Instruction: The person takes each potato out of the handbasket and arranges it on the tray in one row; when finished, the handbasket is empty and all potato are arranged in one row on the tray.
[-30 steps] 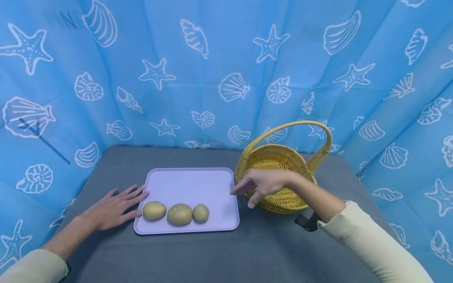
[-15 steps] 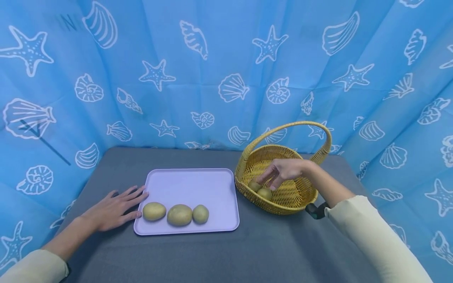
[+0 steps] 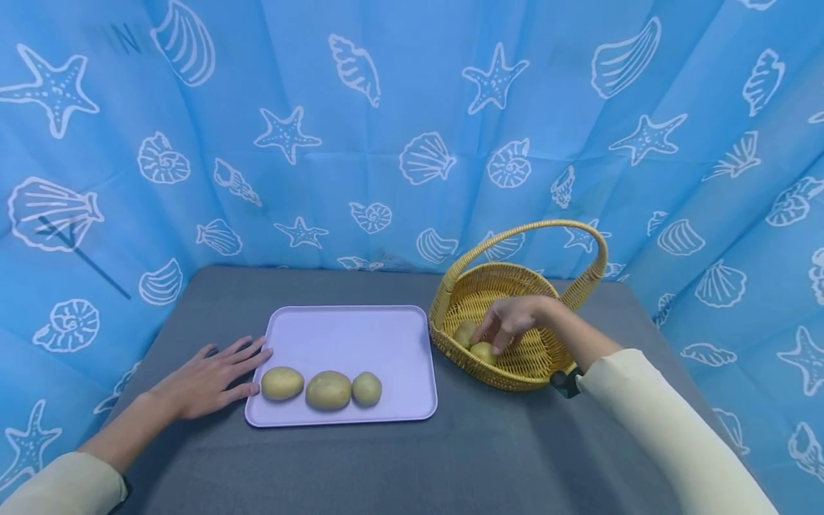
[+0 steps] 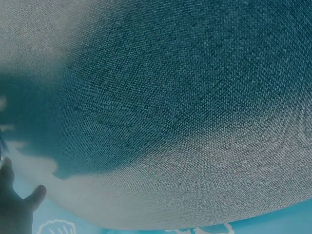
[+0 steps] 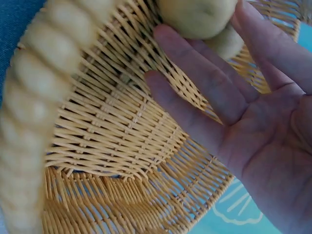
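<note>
My left hand (image 3: 206,379) lies with fingers spread on the grey cloth, fingertips at the left rim of the lilac tray (image 3: 350,336). On that tray a left potato (image 3: 282,383), a middle potato (image 3: 328,390) and a small right potato (image 3: 366,389) form a row near the front edge. Inside the yellow wicker basket (image 3: 502,378), my right hand (image 3: 518,318) pinches the front potato (image 3: 483,352) between thumb and fingers. Another potato (image 3: 465,334) sits just behind it. In the right wrist view, the gripped potato (image 5: 197,17) is partly cut off by the top edge.
The basket's tall arched handle (image 3: 524,227) rises over the right forearm's far side. A grey cloth (image 3: 335,465) covers the table. Blue curtains (image 3: 386,107) with white shell and starfish prints enclose the back and sides.
My right hand has moved from above the tray's right edge into the basket, down to the potatoes, and now grips the front one. The left hand and tray have stayed put.
</note>
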### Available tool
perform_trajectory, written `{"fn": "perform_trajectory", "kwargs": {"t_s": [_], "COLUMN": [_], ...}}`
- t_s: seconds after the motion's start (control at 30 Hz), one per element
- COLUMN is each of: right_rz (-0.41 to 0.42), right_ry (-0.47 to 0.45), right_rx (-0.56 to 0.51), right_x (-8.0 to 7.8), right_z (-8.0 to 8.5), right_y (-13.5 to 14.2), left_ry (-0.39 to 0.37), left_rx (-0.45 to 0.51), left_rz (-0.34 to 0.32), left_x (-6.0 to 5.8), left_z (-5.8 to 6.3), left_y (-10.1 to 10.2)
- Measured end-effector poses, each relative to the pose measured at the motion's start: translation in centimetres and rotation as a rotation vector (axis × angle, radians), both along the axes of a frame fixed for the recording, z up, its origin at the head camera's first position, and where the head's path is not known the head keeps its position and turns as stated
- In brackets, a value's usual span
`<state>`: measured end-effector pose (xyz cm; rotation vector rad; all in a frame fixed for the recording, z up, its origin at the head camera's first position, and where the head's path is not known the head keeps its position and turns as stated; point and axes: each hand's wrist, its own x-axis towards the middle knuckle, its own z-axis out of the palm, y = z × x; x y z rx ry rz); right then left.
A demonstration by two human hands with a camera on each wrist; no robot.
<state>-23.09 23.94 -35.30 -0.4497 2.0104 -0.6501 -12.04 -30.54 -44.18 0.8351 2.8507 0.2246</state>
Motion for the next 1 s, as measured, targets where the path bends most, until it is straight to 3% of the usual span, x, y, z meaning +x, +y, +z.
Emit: {"fn": "perform_trajectory", "kwargs": {"t_s": [0.13,0.27,0.6,0.8,1.0], "right_rz": [-0.04,-0.023,0.17,0.217,0.219], "right_ry": [-0.01,0.019,0.185,0.253,0.294], "right_rx": [0.016,0.038,0.04,-0.035,-0.166], "right_x": [0.1,0.1,0.2,0.6,1.2], "right_z": [-0.3,-0.3,-0.9,-0.4,1.7], "right_y": [-0.6,-0.9,-1.5,-0.7,-0.2], "left_ry": [-0.005,-0.011,-0.012,-0.018,-0.017], "left_rx": [0.004,0.008,0.01,0.003,0.0], "left_rz": [0.002,0.002,0.014,0.02,0.02], "left_x": [0.0,0.0,0.1,0.2,0.2], "left_z": [-0.1,-0.1,0.2,0.4,0.2], "left_y": [0.0,0.0,0.0,0.2,0.2]}}
